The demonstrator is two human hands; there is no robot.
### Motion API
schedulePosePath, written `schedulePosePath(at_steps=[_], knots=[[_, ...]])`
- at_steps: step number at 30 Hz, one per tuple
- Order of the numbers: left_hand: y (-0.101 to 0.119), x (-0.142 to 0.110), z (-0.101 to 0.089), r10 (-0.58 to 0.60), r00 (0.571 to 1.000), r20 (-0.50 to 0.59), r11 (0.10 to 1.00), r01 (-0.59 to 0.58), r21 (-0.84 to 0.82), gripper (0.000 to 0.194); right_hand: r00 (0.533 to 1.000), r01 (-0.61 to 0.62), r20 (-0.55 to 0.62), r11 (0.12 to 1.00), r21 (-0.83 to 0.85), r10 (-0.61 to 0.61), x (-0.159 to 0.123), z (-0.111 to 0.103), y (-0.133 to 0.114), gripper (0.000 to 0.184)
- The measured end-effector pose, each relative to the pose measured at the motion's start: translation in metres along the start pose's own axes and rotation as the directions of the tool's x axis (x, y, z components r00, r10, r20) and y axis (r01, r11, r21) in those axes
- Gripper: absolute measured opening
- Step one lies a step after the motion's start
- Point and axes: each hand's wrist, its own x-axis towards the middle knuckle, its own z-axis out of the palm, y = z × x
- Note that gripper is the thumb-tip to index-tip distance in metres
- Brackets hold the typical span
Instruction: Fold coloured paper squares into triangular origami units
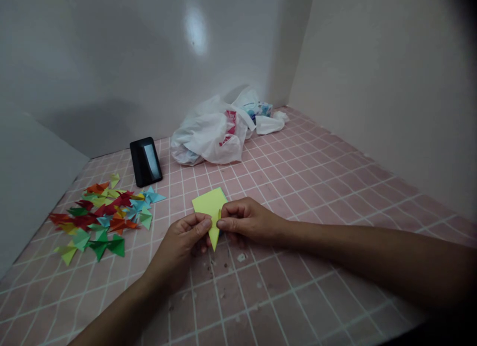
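Note:
Between my two hands is a small piece of folded yellow paper, its narrow point turned down toward me. My left hand pinches its left side between thumb and forefinger. On the other side, my right hand grips the paper near its upper edge, fingers closed. Just behind lies a stack of square paper sheets with a yellow sheet on top; my hands partly cover its near edge. Off to the left, folded paper pieces in red, orange, yellow, green and light blue lie in a loose heap.
A black phone-like device leans at the back left, light reflecting on its screen. Crumpled white plastic bags with pink print sit against the back wall. Pink cloth with a white grid covers the surface, and walls enclose the back and sides.

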Motion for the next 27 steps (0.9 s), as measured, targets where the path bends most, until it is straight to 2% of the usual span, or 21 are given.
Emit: schedulePosePath(at_steps=[13,18,27], knots=[[0.0007,0.0004,-0.0007,-0.004,1.0,0.004,1.0,0.004,-0.031,0.028,1.0,-0.013,-0.011,1.0,-0.028,0.013,0.0007,0.0006,0.0001,0.036],[0.001,-0.001,0.0004,0.06,0.998,-0.035,0.996,-0.057,0.065,0.028,0.999,0.011,-0.032,1.0,0.015,-0.011,0.0007,0.0001,0.0008,0.03],[-0.0017,-0.0006,-0.0001,0.035,0.999,0.017,0.99,-0.037,0.136,0.029,0.993,0.027,-0.115,1.0,-0.009,-0.028,-0.0006,0.0018,0.0011,0.03]])
